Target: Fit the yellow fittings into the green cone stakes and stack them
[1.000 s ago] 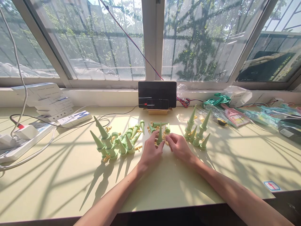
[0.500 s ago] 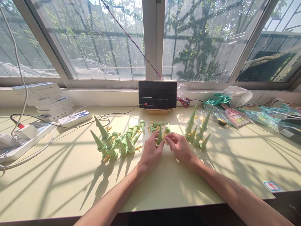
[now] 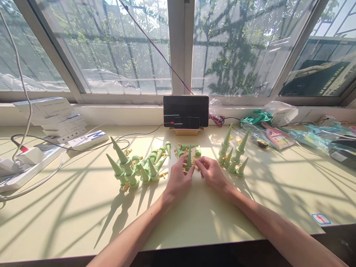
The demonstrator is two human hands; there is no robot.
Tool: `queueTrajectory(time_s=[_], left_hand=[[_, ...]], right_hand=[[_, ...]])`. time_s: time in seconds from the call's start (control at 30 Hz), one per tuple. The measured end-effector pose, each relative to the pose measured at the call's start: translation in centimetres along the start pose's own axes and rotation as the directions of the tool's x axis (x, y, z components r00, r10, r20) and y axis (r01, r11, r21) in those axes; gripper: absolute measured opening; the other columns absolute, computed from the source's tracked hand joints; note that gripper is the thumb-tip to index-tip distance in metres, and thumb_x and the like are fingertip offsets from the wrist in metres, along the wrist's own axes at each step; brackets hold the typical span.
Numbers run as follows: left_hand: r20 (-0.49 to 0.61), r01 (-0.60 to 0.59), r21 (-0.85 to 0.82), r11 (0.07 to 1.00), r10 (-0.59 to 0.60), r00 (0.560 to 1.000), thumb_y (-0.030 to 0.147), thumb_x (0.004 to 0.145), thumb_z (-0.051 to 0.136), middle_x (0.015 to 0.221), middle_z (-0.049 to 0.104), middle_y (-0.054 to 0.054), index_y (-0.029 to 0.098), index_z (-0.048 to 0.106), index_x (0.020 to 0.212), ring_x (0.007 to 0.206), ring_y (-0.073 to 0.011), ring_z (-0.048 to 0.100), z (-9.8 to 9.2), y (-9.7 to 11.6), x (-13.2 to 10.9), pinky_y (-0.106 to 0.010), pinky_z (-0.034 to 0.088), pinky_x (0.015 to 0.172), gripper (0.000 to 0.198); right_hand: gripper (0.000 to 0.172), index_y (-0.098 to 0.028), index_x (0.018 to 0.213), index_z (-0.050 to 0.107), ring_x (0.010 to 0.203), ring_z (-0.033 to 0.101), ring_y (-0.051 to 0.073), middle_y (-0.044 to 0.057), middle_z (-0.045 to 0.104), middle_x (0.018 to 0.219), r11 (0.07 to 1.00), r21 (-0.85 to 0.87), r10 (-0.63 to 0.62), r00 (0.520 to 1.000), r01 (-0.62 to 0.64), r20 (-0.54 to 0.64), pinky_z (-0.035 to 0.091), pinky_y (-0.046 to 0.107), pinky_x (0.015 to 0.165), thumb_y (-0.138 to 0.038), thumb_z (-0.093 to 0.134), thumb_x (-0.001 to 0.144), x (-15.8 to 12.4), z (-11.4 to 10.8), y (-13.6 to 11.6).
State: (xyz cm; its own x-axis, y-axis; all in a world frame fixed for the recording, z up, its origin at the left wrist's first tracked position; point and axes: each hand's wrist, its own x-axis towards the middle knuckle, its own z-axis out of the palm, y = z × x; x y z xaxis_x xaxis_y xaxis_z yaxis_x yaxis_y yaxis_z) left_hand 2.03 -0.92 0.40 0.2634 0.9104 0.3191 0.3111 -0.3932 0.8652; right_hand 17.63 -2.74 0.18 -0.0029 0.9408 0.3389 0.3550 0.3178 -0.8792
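The left hand [image 3: 178, 180] holds an upright green cone [image 3: 189, 158] in narrow fingers. The right hand [image 3: 213, 176] curls just beside it, and its grip is perhaps empty. Behind both wrists the table [image 3: 69, 207] lies open to its near edge.

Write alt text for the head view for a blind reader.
The left hand grips an upright green cone on a sunlit table, the right hand at its base. More cones stand in a left cluster and a right cluster, before a dark screen.
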Motion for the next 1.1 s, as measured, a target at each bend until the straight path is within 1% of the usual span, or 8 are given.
queueTrajectory(time_s=[0.27,0.43,0.53,0.63,0.73,0.83,0.97,1.1], left_hand=[[0.007,0.002,-0.004,1.000,-0.002,1.000,0.035,0.089,0.058,0.108,0.064,-0.009,0.023,0.056,0.127,0.095,-0.0206,0.063,0.08,-0.13,-0.03,-0.026,0.055,0.062,0.040],[0.010,0.004,0.004,1.000,-0.005,1.000,0.034,0.090,0.057,0.107,0.064,-0.009,0.023,0.055,0.128,0.096,-0.0208,0.063,0.09,-0.07,-0.09,-0.028,0.055,0.065,0.039],[0.016,-0.004,-0.002,1.000,0.004,1.000,0.034,0.091,0.056,0.107,0.065,-0.009,0.024,0.055,0.128,0.094,-0.0201,0.063,0.06,-0.04,-0.09,-0.028,0.055,0.066,0.039],[0.005,0.000,0.014,1.000,0.000,1.000,0.036,0.091,0.056,0.109,0.065,-0.010,0.023,0.055,0.129,0.097,-0.0213,0.063,0.05,-0.19,-0.03,-0.028,0.055,0.066,0.040],[-0.012,0.017,0.044,0.999,-0.016,1.000,0.037,0.091,0.056,0.110,0.065,-0.011,0.022,0.054,0.129,0.100,-0.0225,0.063,0.06,-0.42,0.09,-0.028,0.055,0.065,0.041],[-0.032,0.022,0.057,0.998,-0.021,0.999,0.036,0.090,0.058,0.110,0.064,-0.011,0.022,0.054,0.129,0.101,-0.0228,0.063,0.07,-0.53,0.21,-0.027,0.055,0.065,0.041],[-0.035,0.024,0.065,0.998,-0.022,0.999,0.035,0.089,0.058,0.109,0.064,-0.011,0.022,0.054,0.128,0.096,-0.0212,0.063,0.06,-0.53,0.26,-0.027,0.055,0.064,0.041],[-0.030,0.015,0.062,0.998,-0.013,0.999,0.036,0.089,0.058,0.109,0.064,-0.011,0.022,0.054,0.128,0.099,-0.0216,0.062,0.06,-0.57,0.20,-0.027,0.055,0.065,0.042]], right_hand=[[0.048,-0.020,0.062,0.047,0.053,0.043,0.014,-0.002,0.046,0.053,0.997,-0.079,-0.025,1.000,0.026,0.003,0.034,0.027,0.053,-0.053,0.044,0.097,0.10,-0.10,-0.17],[0.050,-0.020,0.060,0.047,0.052,0.042,0.013,-0.002,0.046,0.054,0.994,-0.103,-0.034,0.999,0.035,0.005,0.033,0.026,0.053,-0.052,0.042,0.097,0.09,-0.15,-0.16],[0.046,-0.019,0.066,0.056,0.054,0.047,0.014,0.000,0.053,0.060,0.997,-0.074,-0.021,1.000,0.022,0.010,0.036,0.026,0.053,-0.050,0.044,0.097,0.03,-0.13,-0.07],[0.036,-0.018,0.079,0.064,0.058,0.053,0.014,0.002,0.062,0.072,0.999,-0.028,-0.032,0.999,0.032,0.013,0.041,0.026,0.056,-0.046,0.049,0.096,-0.02,-0.09,0.02],[0.028,-0.017,0.093,0.065,0.061,0.057,0.015,0.003,0.065,0.076,1.000,-0.009,-0.021,1.000,0.021,0.000,0.044,0.027,0.059,-0.044,0.057,0.092,-0.05,-0.08,0.04],[0.028,-0.017,0.100,0.062,0.062,0.058,0.015,0.004,0.066,0.079,1.000,0.004,0.009,1.000,-0.009,-0.003,0.045,0.027,0.058,-0.043,0.061,0.090,-0.07,-0.07,-0.02],[0.026,-0.019,0.096,0.061,0.060,0.058,0.015,0.005,0.067,0.083,0.999,0.038,0.026,1.000,-0.027,0.012,0.046,0.028,0.057,-0.044,0.059,0.090,-0.03,-0.06,-0.09],[0.028,-0.020,0.088,0.062,0.057,0.055,0.015,0.004,0.064,0.074,0.999,0.043,0.030,0.999,-0.031,0.021,0.045,0.029,0.055,-0.047,0.057,0.091,0.05,-0.08,-0.10]])
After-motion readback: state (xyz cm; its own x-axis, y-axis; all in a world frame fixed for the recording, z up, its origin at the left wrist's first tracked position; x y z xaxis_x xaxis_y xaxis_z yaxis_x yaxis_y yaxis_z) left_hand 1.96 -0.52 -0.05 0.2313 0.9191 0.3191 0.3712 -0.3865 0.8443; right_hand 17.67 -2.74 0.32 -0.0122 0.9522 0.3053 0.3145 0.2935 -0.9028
